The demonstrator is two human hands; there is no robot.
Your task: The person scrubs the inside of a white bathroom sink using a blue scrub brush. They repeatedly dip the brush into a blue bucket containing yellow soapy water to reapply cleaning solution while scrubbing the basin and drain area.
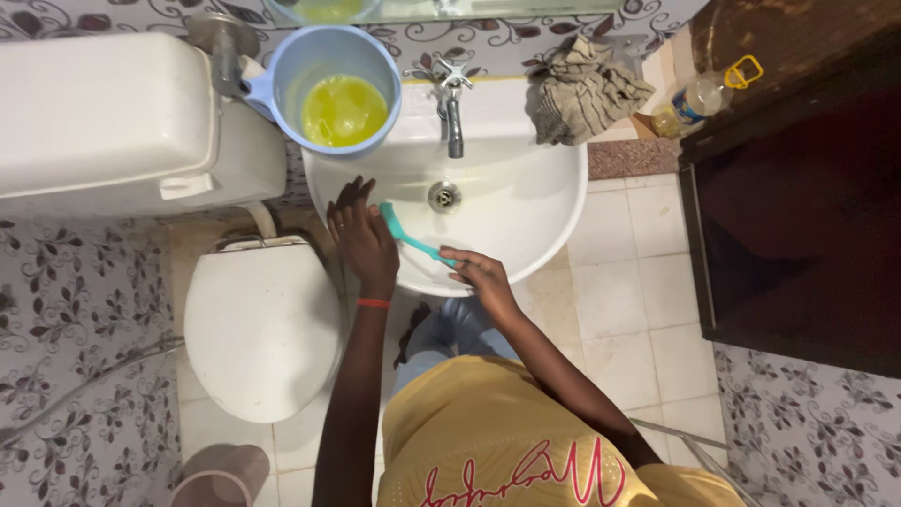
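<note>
I see a round white ceramic washbasin point(554, 202) from above, with a person standing at its front rim.

Right hand point(479, 274): fingers curled together around the near end of a slim teal plastic brush point(410, 238). The brush lies slantwise over the basin's left inner wall, its far end pointing up and left, its working end against the porcelain near the other hand. I judge the low, end-of-handle grip gives reach along the curve of the bowl.

Left hand point(361, 235): palm down on the basin's left rim, fingers slightly spread and flat, holding nothing. It touches the rim just beside the brush's far end; I read this as a brace for the body leaning forward. A red band sits on that wrist.

A pale blue plastic mug point(282, 70) with yellow liquid inside rests on the basin's back left corner, touching the rim, within easy reach of the left hand. The chrome tap point(453, 113) stands at the back centre, above the metal drain point(444, 196); I see no water running. A crumpled striped grey cloth point(587, 89) lies on the back right ledge.

Left of the basin: white toilet cistern point(94, 113) and closed white toilet lid point(258, 329).
</note>
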